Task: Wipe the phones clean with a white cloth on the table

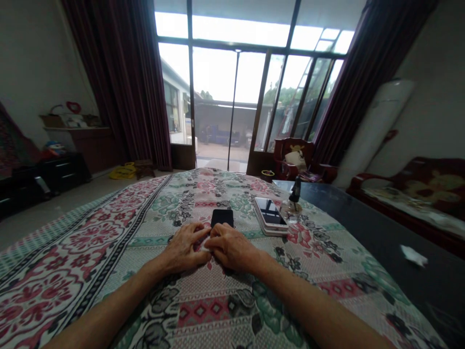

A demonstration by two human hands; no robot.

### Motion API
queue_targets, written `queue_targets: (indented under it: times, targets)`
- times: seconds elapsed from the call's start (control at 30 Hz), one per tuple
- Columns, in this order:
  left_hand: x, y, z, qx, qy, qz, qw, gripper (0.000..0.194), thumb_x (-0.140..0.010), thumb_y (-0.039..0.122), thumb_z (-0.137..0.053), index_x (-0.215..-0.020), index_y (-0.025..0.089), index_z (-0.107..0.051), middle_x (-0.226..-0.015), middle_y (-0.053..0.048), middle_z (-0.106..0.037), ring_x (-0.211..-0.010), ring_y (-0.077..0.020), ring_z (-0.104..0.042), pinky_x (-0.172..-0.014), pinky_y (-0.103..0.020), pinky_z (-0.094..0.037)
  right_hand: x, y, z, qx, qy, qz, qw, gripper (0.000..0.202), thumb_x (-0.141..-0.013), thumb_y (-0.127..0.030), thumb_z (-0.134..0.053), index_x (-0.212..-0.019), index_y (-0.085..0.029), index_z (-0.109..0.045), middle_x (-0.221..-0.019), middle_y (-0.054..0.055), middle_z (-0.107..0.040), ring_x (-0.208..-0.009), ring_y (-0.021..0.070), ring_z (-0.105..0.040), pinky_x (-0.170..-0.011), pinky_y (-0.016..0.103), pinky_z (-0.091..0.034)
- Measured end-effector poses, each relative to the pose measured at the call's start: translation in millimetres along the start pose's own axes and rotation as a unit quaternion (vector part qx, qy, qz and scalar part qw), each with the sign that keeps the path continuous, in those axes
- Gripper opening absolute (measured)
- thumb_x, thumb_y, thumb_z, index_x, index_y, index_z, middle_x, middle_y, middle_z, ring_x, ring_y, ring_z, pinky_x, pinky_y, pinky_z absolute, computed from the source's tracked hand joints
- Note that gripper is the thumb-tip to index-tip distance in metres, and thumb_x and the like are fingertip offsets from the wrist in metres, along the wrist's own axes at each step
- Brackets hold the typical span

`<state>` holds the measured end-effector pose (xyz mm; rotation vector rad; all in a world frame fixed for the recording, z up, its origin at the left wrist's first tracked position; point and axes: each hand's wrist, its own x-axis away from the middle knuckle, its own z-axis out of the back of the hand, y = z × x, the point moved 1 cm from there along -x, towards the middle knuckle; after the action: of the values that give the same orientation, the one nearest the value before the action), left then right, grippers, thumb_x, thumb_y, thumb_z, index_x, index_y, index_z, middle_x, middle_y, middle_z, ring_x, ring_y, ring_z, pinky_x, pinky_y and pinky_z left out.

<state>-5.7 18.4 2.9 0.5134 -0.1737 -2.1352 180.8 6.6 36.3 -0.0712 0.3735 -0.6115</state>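
A flat black rectangular thing with rounded corners, like a phone, lies on the patterned tablecloth just beyond my hands, its near end hidden by my fingers. My right hand has its fingers closed and pressed down on a small white piece, like a tissue or cloth. Beside it, my left hand rests low over the cloth with its fingers stretched out, the fingertips close to the white piece and the black thing. To the right, a white phone with a dark screen lies on a flat white box.
A clear spray bottle with a black nozzle stands behind the white phone. The tablecloth covers most of the table, with a dark bare surface at right bearing a crumpled white tissue. Wooden seats and glass doors are beyond.
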Motion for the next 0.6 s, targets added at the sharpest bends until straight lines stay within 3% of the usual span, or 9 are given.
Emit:
queue_targets:
  times: [0.6]
  targets:
    - [4.9,5.4,-1.0,-0.017,0.026,-0.007,0.999,0.049,-0.081,0.048,-0.058,-0.128,0.034,-0.056,-0.126,-0.006,-0.053,-0.114,-0.0274,-0.048,-0.099,-0.043,-0.038,6.1,4.1,-4.7,0.013,0.028,0.006,1.000,0.018,-0.086,-0.018,-0.052,-0.095,-0.019,-0.068,-0.095,0.005,-0.058,-0.088,0.0174,-0.048,-0.082,0.031,-0.036]
